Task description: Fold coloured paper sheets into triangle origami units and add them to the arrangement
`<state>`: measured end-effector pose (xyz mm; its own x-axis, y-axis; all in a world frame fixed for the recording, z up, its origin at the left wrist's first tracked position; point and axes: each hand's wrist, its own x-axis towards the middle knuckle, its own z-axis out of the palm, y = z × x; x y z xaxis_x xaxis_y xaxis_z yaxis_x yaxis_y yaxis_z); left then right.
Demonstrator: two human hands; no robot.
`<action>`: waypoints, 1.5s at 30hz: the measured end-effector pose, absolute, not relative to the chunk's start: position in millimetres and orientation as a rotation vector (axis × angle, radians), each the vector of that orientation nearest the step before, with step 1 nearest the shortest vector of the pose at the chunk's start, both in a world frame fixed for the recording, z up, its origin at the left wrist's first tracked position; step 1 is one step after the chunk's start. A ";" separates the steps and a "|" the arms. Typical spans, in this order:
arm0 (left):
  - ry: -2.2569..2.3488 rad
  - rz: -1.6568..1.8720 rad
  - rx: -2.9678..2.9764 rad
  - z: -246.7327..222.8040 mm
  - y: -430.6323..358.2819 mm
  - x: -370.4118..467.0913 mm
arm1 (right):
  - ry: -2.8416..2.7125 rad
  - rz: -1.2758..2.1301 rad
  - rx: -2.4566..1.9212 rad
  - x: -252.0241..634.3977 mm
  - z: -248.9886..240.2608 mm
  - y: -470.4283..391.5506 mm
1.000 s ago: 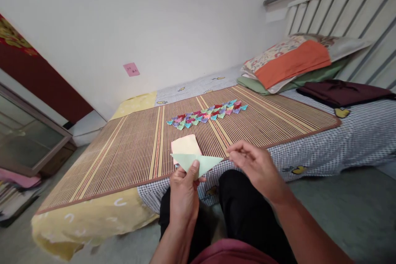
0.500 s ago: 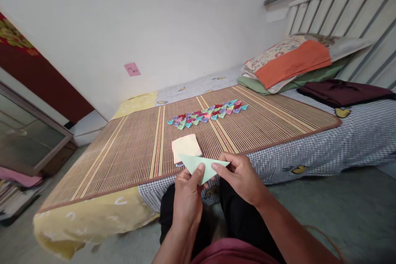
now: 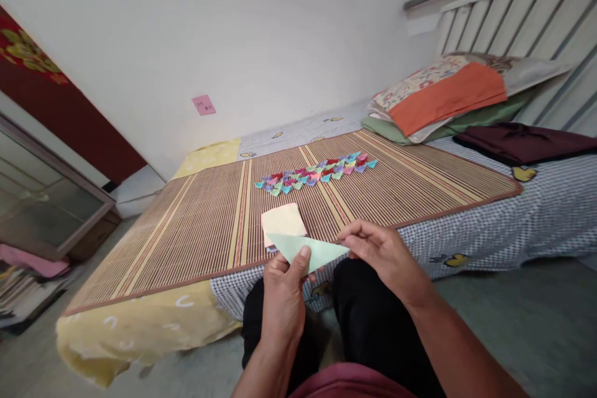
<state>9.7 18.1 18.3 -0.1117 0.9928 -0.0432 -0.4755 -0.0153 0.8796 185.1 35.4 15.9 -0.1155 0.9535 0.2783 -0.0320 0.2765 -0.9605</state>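
Note:
A pale green sheet of paper [image 3: 321,252], folded into a triangle with its long edge upward, is held above my lap. My left hand [image 3: 286,280] pinches it near the middle, thumb on the front face and fingers behind. At the triangle's right tip, my right hand [image 3: 380,255] has its thumb and fingertips closed on the corner. Just behind the paper, a stack of square paper sheets [image 3: 283,220] with a cream one on top lies on the mat. Farther back sit rows of small folded colored paper triangles [image 3: 317,173].
The striped woven mat [image 3: 209,217] covers much of the bed. Pillows with an orange band [image 3: 450,99] and a folded dark maroon cloth [image 3: 522,140] lie at the right, by the headboard [image 3: 504,18]. A glass-fronted cabinet [image 3: 46,193] stands at the left.
My right hand has slid outward from the paper's front face to its right tip, its thumb leaving the middle. The left hand keeps its hold. The view has shifted slightly.

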 end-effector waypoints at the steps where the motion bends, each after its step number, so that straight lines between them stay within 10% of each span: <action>1: 0.927 1.471 0.765 18.8 17.4 10.1 | -1.417 1.117 -0.921 183.2 15.2 34.8; 22: 1.167 1.704 1.208 19.8 12.9 8.3 | -1.381 1.177 -0.885 156.9 14.2 26.3; 45: 0.801 1.402 0.431 29.5 19.9 11.1 | -1.463 0.661 -0.971 168.1 20.4 28.5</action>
